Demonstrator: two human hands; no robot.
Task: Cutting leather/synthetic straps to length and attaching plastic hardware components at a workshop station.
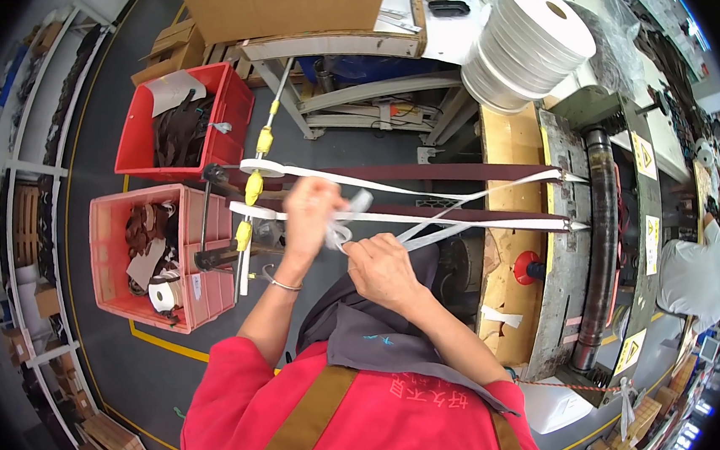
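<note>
Nearest me, the person in the red top stands with both arms raised over the work. The right hand (383, 267) is closed around a bunch of white tape (429, 236), pinching the strands together just beside the body. At about ten o'clock from it, the left hand (312, 212), bracelet on its wrist, is curled shut on the same white tape, its end sticking out past the fingers. From the hands the tape runs out toward three o'clock in thin strands, along two dark brown strips (457, 171), to the machine (578, 208) with its long black roller (604, 231). Toward nine o'clock stand two yellow-handled rods (254, 187) carrying loops of the tape. Beyond them sit a pink crate (113, 253) and a red crate (236, 99) of brown scraps. At one o'clock, farther off, rests a big white tape roll (527, 42).
</note>
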